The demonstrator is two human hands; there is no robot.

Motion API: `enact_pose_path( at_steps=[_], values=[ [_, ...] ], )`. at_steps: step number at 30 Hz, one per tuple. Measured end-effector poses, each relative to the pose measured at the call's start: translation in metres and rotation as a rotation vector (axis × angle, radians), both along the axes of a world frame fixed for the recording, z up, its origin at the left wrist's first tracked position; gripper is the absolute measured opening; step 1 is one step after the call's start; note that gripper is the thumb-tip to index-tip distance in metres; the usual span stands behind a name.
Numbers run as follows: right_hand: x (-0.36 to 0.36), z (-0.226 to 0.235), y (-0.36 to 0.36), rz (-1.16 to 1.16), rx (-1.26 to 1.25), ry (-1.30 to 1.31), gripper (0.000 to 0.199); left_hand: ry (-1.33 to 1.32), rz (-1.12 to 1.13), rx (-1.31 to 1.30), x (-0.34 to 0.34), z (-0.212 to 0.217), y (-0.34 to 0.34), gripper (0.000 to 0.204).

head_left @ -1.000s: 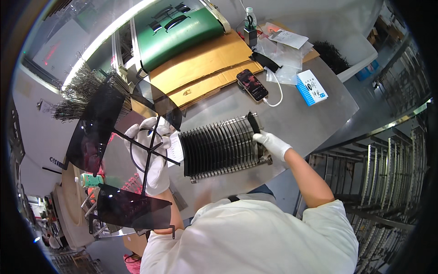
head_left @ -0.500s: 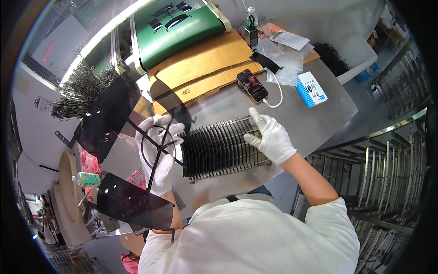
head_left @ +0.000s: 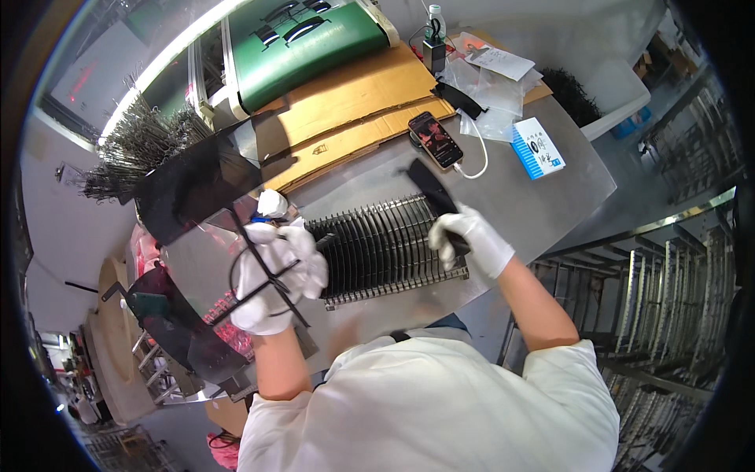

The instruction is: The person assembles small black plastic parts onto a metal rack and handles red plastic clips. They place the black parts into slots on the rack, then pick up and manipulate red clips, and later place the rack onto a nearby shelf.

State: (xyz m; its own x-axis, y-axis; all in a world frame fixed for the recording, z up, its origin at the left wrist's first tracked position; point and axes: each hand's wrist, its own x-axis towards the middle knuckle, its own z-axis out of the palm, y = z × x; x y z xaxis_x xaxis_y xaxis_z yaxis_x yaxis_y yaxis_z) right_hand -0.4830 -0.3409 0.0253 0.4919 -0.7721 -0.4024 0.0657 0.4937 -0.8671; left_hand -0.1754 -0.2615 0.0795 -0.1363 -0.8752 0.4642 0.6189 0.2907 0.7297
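Both white-gloved hands are on the slotted metal rack [head_left: 385,252] at the near edge of the steel tabletop [head_left: 550,189]. The right hand [head_left: 470,240] has its grip closed on 1 dark flat plate [head_left: 431,191], tilted up out of the rack's right end. The left hand [head_left: 277,271] sits at the rack's left end, fingers curled around thin black crossed frame bars [head_left: 263,279], with dark tinted panels [head_left: 197,185] just beside it. A phone [head_left: 435,140] on a white cable and a blue-and-white box [head_left: 538,147] lie toward the far right corner, cardboard sheets [head_left: 354,110] along the far edge. The risk, judging from here: the tilted plate could catch neighbouring slots, or the rack could slide off the near edge.
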Motion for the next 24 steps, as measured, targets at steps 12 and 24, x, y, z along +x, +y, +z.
enact_pose_path(
  at_steps=[12, 24],
  values=[
    [-0.018, -0.092, -0.006, 0.042, -0.062, 0.441, 0.056, 0.026, -0.009, 0.164, 0.008, -0.009, 0.01, 0.085],
    [-0.003, -0.032, 0.001, 0.043, -0.97, 1.157, 0.076, -0.079, -0.044, 0.326, -0.005, -0.002, 0.008, 0.087]
  ],
)
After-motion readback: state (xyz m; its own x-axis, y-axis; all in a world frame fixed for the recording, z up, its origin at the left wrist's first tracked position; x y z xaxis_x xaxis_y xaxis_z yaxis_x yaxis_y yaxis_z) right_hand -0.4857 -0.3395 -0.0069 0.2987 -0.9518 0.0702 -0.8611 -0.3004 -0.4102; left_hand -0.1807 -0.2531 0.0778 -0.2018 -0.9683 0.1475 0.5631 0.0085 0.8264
